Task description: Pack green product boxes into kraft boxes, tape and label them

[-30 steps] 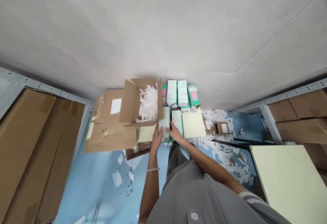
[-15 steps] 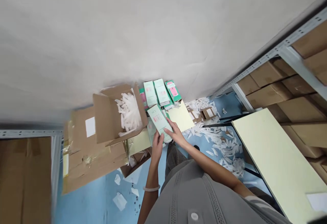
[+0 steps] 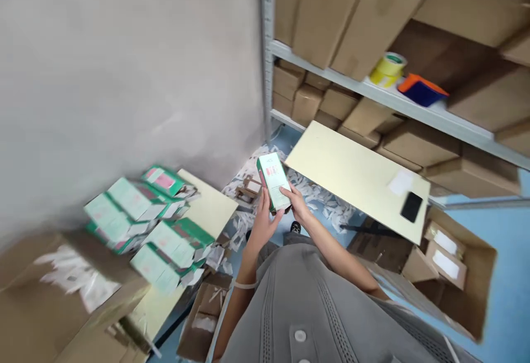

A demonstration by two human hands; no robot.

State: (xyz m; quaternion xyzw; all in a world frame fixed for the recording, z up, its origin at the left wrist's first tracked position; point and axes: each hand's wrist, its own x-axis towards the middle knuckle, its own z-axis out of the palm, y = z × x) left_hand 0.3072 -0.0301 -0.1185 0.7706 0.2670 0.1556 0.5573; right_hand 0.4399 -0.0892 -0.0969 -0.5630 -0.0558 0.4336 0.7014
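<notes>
A pale green carton with pink print [image 3: 273, 178] is held in front of my body, above the littered floor. My left hand [image 3: 263, 220] grips its lower left side, thumb out along the bottom end. On the right edge, my right hand [image 3: 297, 203] closes round it with the thumb on the front face. What is inside the carton is hidden. To the left, several like green cartons [image 3: 169, 244] lie in rows on a pale yellow board [image 3: 207, 197], some with torn or open ends showing.
A pale yellow table [image 3: 356, 172] stands to the right, bearing a dark phone [image 3: 412, 206] and white paper. Behind it, metal shelving [image 3: 372, 95] holds brown boxes and yellow tape rolls [image 3: 388, 69]. An open cardboard box [image 3: 476, 296] sits lower right; white scraps [image 3: 327, 203] cover the floor.
My view has turned right, from the wall and stacked cartons toward the yellow table and shelving. The carton has come along in both hands, away from the others, and stands more upright.
</notes>
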